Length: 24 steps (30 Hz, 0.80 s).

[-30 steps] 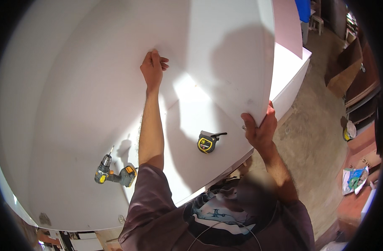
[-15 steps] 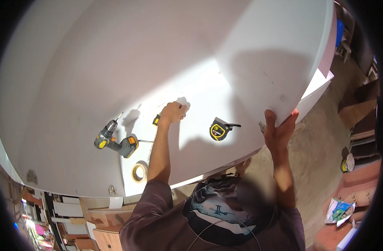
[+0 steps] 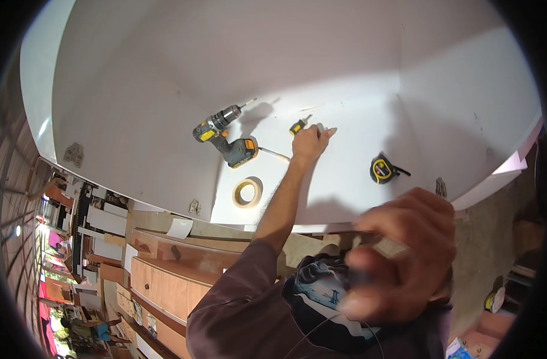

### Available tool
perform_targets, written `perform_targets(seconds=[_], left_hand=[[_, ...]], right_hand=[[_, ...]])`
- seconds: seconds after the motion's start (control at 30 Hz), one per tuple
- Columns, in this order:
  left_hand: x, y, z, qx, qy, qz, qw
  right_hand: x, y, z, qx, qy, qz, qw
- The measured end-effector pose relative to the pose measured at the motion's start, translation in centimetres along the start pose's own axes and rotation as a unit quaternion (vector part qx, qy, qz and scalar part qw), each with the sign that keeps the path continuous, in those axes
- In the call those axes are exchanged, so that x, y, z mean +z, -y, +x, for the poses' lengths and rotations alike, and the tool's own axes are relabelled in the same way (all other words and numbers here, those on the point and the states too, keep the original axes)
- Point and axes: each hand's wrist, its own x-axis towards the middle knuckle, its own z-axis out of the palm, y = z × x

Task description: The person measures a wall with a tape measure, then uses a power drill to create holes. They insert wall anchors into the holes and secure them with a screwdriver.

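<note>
My left hand [image 3: 309, 143] rests on the white panel [image 3: 345, 179] inside a large white cabinet, its fingers closed together. A small light tip shows at the fingers, too small to name. Right beside the knuckles lies a stubby yellow-and-black screwdriver [image 3: 297, 127]. My right hand [image 3: 414, 251] is raised close to the camera, fingers curled and smeared by motion; whether it holds anything is unclear. Left of my left hand, a cordless drill [image 3: 225, 136] with a bit fitted leans on the cabinet wall. A tape measure [image 3: 382, 169] sits to the right.
A roll of masking tape [image 3: 246, 193] and a thin pencil-like stick [image 3: 273, 154] lie near the drill. Metal hinges [image 3: 74, 154] are fixed along the cabinet's edge. Beyond it at lower left stands a wooden drawer unit [image 3: 166, 281]. Another person [image 3: 94, 329] is far off at lower left.
My right hand has let go of the cabinet's right edge and come up toward the camera. The view has turned, so the cabinet and tools appear farther right. My left hand stays by the screwdriver.
</note>
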Motion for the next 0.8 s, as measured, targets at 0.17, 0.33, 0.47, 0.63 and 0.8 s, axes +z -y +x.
perform_targets(seconds=[0.17, 0.33, 0.47, 0.63, 0.8], left_hand=[[-3.1, -0.6, -5.5, 0.002, 0.05, -0.098, 0.994], [-4.1, 1.5, -11.1, 0.03, 0.035, -0.307, 0.951], [-8.9, 6.6, -18.8, -0.05, 0.003, -0.388, 0.921], [-11.2, 5.6, -23.2, -0.024, -0.068, -0.588, 0.806], [-19.6, 3.2, -25.5, 0.13, -0.329, -0.53, 0.771]], right_hand=[[0.6, 4.6, 8.2, 0.131, 0.037, 0.151, 0.979], [2.3, 9.5, 5.1, 0.219, 0.06, 0.002, 0.974], [4.1, 8.8, 2.4, 0.213, 0.081, 0.158, 0.961], [12.8, 5.8, -4.0, 0.324, 0.195, 0.277, 0.883], [29.7, 5.0, -19.2, 0.554, 0.443, 0.504, 0.493]])
